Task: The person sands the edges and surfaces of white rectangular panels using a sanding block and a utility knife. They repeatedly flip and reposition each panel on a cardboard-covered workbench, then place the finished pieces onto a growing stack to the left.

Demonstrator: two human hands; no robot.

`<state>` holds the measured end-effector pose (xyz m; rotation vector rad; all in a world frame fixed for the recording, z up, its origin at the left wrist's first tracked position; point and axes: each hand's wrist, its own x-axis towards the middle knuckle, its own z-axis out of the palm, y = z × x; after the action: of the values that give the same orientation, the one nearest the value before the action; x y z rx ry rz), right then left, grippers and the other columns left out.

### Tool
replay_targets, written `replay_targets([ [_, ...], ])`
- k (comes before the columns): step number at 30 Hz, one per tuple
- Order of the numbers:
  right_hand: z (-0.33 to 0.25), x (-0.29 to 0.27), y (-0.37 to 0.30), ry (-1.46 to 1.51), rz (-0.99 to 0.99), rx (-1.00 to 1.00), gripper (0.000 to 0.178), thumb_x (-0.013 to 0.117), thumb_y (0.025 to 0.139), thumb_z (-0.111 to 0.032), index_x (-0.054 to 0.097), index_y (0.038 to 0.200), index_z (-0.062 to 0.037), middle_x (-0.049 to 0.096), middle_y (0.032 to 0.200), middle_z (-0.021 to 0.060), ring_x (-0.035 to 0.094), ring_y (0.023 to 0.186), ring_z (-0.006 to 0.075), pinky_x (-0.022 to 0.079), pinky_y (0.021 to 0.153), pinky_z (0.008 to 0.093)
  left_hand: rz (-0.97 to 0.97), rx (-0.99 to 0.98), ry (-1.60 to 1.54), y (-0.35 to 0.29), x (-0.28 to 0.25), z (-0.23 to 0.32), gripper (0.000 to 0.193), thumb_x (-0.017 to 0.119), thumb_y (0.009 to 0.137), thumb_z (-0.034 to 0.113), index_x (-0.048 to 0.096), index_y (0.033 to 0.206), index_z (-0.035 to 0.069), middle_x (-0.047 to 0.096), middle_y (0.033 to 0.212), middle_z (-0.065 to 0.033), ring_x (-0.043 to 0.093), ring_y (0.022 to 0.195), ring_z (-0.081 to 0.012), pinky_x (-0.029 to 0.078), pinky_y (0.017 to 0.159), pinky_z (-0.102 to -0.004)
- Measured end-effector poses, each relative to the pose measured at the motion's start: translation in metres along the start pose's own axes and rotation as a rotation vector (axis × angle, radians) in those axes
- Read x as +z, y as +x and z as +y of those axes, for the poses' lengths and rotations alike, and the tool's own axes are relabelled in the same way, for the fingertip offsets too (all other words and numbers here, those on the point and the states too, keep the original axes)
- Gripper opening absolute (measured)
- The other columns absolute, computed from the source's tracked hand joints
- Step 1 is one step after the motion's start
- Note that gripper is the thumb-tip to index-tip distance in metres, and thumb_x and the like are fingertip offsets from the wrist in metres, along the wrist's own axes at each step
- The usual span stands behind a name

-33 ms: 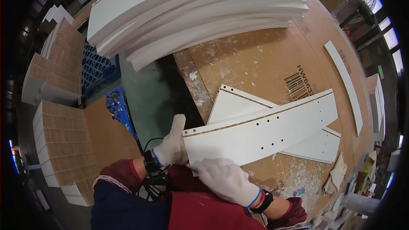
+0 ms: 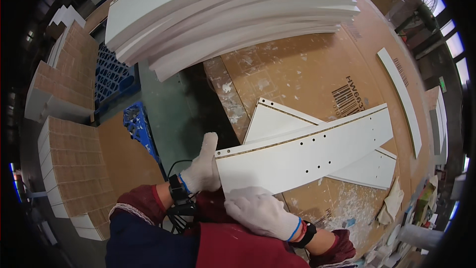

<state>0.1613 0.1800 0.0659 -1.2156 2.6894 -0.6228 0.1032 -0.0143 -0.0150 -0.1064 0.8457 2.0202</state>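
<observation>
A long, slightly curved white panel (image 2: pixel 287 161) with dark drilled holes and a narrow brown groove along its far edge lies in front of me. My left hand (image 2: pixel 202 168), in a white knit glove, grips its left end, one digit stretched past the corner. At the near left corner my gloved right hand (image 2: pixel 263 213) is closed, its knuckles up against the near edge. Whatever its curled fingers hold is hidden. Beneath this panel, crossing it at an angle, rests another white panel (image 2: pixel 359 171) whose two ends stick out.
A tall stack of white curved panels (image 2: pixel 233 17) stands at the far side of the cardboard-covered table (image 2: pixel 292 69). One narrow white strip (image 2: pixel 404 99) and a crumpled cloth (image 2: pixel 391 203) lie at right. Left, on the floor, are stacked boards (image 2: pixel 77 168) and blue plastic pallets (image 2: pixel 116 74).
My right hand has shifted slightly left, its fingers now tucked against the panel's near corner. The upper panel's left end and my left hand have moved very slightly right.
</observation>
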Motion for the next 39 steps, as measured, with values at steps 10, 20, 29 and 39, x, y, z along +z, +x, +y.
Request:
replay_targets([
  [10,0.069,-0.028,-0.051,0.071,0.439,0.911,0.014,0.057,0.091,-0.017,0.062,0.100,-0.0073,0.064,0.077,0.0129,0.063,0.069,0.0285,0.049,0.063,0.0369,-0.305,-0.195,0.079,-0.012,-0.001,-0.017,0.053,0.069,0.086,0.021,0.048,0.129,-0.004,0.060,0.114,-0.0211,0.065,0.099,-0.0312,0.057,0.082,-0.0436],
  [20,0.006,0.018,0.056,-0.153,0.072,0.440,0.019,0.053,0.091,-0.024,0.057,0.107,-0.0136,0.064,0.082,0.0112,0.063,0.064,0.0329,0.050,0.057,0.0439,-0.578,-0.051,0.594,0.003,-0.029,-0.029,0.044,0.069,0.087,0.029,0.058,0.119,0.001,0.064,0.109,-0.0166,0.063,0.098,-0.0275,0.050,0.087,-0.0353],
  [29,0.018,0.011,0.047,-0.049,0.350,0.698,0.026,0.062,0.085,-0.016,0.061,0.110,-0.0108,0.067,0.083,0.0120,0.065,0.070,0.0325,0.052,0.062,0.0413,-0.458,-0.283,0.210,-0.008,-0.010,-0.018,0.017,0.059,0.093,0.021,0.064,0.101,0.008,0.068,0.097,-0.0056,0.064,0.078,-0.0189,0.050,0.066,-0.0268],
  [39,-0.013,0.017,0.074,-0.146,0.192,0.353,0.023,0.061,0.083,-0.016,0.059,0.106,-0.0101,0.063,0.082,0.0099,0.061,0.062,0.0298,0.050,0.055,0.0385,-0.660,0.438,0.878,0.007,-0.031,-0.045,0.021,0.045,0.096,0.016,0.062,0.109,0.011,0.067,0.105,-0.0088,0.067,0.097,-0.0219,0.055,0.076,-0.0297],
])
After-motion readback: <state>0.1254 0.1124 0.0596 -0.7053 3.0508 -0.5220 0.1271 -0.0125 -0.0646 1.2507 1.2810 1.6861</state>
